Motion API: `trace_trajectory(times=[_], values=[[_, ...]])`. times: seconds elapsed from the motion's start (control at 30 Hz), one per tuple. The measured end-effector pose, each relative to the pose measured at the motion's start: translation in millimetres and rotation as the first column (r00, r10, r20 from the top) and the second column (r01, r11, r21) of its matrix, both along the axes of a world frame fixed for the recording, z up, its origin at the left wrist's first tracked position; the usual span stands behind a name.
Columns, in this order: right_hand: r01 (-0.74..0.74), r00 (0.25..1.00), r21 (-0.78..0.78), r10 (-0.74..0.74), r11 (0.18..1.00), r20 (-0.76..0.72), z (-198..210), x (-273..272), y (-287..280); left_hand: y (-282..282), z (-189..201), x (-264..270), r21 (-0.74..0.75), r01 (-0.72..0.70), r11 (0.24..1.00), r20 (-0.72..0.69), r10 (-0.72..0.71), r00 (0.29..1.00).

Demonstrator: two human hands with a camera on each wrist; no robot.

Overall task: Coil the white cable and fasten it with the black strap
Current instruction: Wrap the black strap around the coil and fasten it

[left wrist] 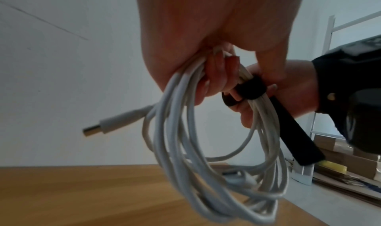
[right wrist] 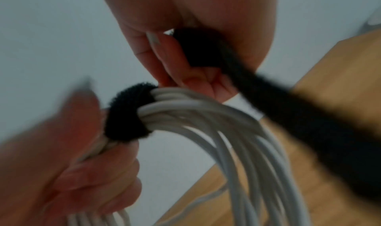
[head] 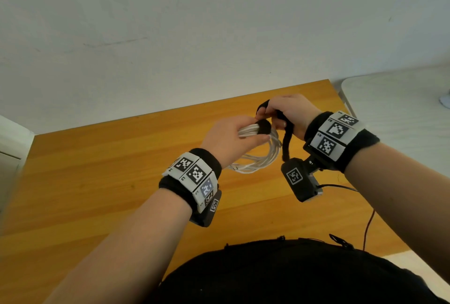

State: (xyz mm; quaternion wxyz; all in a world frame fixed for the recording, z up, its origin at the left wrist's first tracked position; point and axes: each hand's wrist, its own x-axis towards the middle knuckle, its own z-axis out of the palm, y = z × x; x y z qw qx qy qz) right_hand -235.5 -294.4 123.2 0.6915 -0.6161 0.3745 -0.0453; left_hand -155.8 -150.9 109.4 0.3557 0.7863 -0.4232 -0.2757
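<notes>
Nearest, above the near part of the wooden table [head: 102,181], both forearms carry black wristbands with square-patterned markers. Left hand [head: 227,139] is curled around the white cable [head: 261,157], gripping the gathered strands at the top of the coil; the loops hang below the hand, above the table, not resting on it. One metal-tipped plug [left wrist: 115,122] sticks out from the coil. The black strap [head: 264,126] is wrapped once around the bundle just beside the left fingers [right wrist: 98,177]. Right hand [head: 289,114], just beyond the coil, pinches the strap between thumb and fingers; its free tail hangs past the right wrist. Farther, past the table's back edge: a plain white wall [head: 219,23].
</notes>
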Motion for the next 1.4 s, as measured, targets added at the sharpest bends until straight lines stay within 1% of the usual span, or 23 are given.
trace_trajectory(times=[0.13,0.2,0.23,0.33,0.4,0.47,0.57,0.63,0.7,0.73,0.8,0.87,0.97,1.0,1.1,1.17,1.23,1.3,1.33,1.4], values=[[-0.050,0.999,0.053,0.049,0.997,0.006,-4,-1,-3,-2,-4,-2,0.013,0.005,1.000,0.079,-0.006,0.997],[-0.064,0.998,0.061,0.063,0.996,0.018,-6,-2,-5,-2,-5,-2,-0.008,-0.038,0.999,0.051,0.038,0.998],[-0.075,0.997,0.066,0.074,0.995,0.024,-7,-2,-7,-2,-5,-2,-0.029,-0.037,0.999,0.027,0.038,0.999],[-0.078,0.997,0.079,0.078,0.994,0.004,-12,-3,-10,-1,-2,-2,-0.077,0.047,0.996,0.026,-0.046,0.999],[-0.063,0.998,0.065,0.064,0.996,-0.005,-17,-5,-12,-3,1,-3,-0.110,0.057,0.992,0.030,-0.054,0.998],[-0.049,0.999,0.003,0.049,0.999,-0.020,-25,-6,-14,-6,4,-3,-0.151,0.037,0.988,0.023,-0.034,0.999],[-0.034,0.994,-0.198,0.014,0.980,-0.104,-31,-6,-14,-10,6,-1,-0.175,-0.007,0.985,0.025,0.011,1.000],[0.012,0.988,-0.369,-0.068,0.929,-0.139,-31,-8,-15,-10,4,1,-0.181,-0.041,0.983,0.026,0.046,0.999],[0.102,0.978,-0.494,-0.177,0.863,-0.106,-26,-11,-14,-11,3,3,-0.191,-0.087,0.978,0.000,0.089,0.996],[0.133,0.979,-0.517,-0.195,0.846,-0.067,-23,-12,-12,-12,2,5,-0.192,-0.108,0.975,-0.014,0.108,0.994],[0.144,0.986,-0.523,-0.169,0.840,0.000,-19,-15,-3,-13,-1,8,-0.181,-0.150,0.972,-0.031,0.147,0.989],[0.133,0.989,-0.551,-0.146,0.824,0.021,-17,-19,10,-14,-6,11,-0.141,-0.209,0.968,-0.059,0.203,0.977],[0.146,0.985,-0.659,-0.170,0.737,0.028,-16,-26,28,-13,-12,13,-0.116,-0.299,0.947,-0.092,0.289,0.953],[0.120,0.989,-0.673,-0.149,0.730,0.015,-15,-27,32,-12,-13,13,-0.117,-0.318,0.941,-0.094,0.308,0.947],[-0.037,0.999,-0.594,0.012,0.804,-0.046,-18,-25,46,-13,-15,13,-0.112,-0.333,0.936,-0.087,0.325,0.942],[-0.095,0.995,-0.534,0.075,0.840,-0.059,-22,-20,52,-14,-16,12,-0.101,-0.338,0.936,-0.083,0.331,0.940],[-0.072,0.997,-0.431,0.066,0.900,-0.028,-27,-15,56,-13,-16,12,-0.096,-0.346,0.933,-0.084,0.339,0.937],[0.024,0.999,-0.274,-0.017,0.961,0.028,-29,-11,56,-13,-15,12,-0.097,-0.337,0.936,-0.096,0.328,0.940],[0.068,0.997,-0.211,-0.061,0.975,0.043,-29,-10,55,-13,-14,12,-0.102,-0.327,0.940,-0.098,0.317,0.943],[0.097,0.995,-0.154,-0.091,0.983,0.047,-27,-10,53,-12,-13,12,-0.108,-0.308,0.945,-0.092,0.299,0.950]])
